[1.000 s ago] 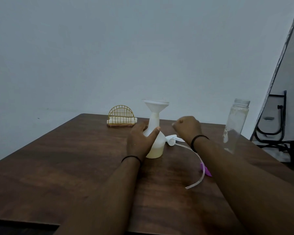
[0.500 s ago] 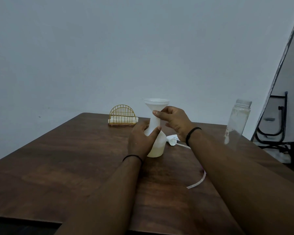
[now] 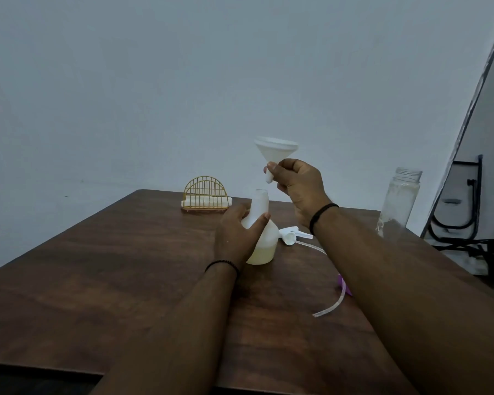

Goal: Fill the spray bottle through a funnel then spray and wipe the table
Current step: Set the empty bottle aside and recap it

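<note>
Table [image 3: 103, 280]: dark wood, wide, fills the lower frame; a pale wall stands behind it.

Jar [image 3: 399, 201]: clear, tall, lidless, upright near the table's far right edge; whitish residue clings inside its lower part.

Bottle [image 3: 264, 240]: white spray bottle, upright at mid-table, neck open, pale yellowish liquid filling its lower part.

Rack [image 3: 204, 195]: gold wire, arched, at the far edge left of the bottle; white folded material lies in its base.

Left hand [image 3: 236, 238]: wrapped around the bottle's shoulder and neck from the left, thumb across the front, fingers behind. A dark band circles the wrist.

Right hand [image 3: 300, 183]: raised above and right of the bottle, thumb and fingers pinching the funnel's stem. A dark band circles the wrist.

Funnel [image 3: 275, 151]: white, held in the air, mouth up, slightly tilted; its spout tip hangs clear above the bottle's neck, just to the right, not touching.

Sprayer [image 3: 291, 235]: white trigger head, lying on the table just right of the bottle, partly behind the right forearm.

Tube [image 3: 332, 306]: thin, translucent, curving from the sprayer toward the near side, end resting on the wood.

Purple item [image 3: 341, 280]: small, beside the tube; what it is cannot be told.
</note>
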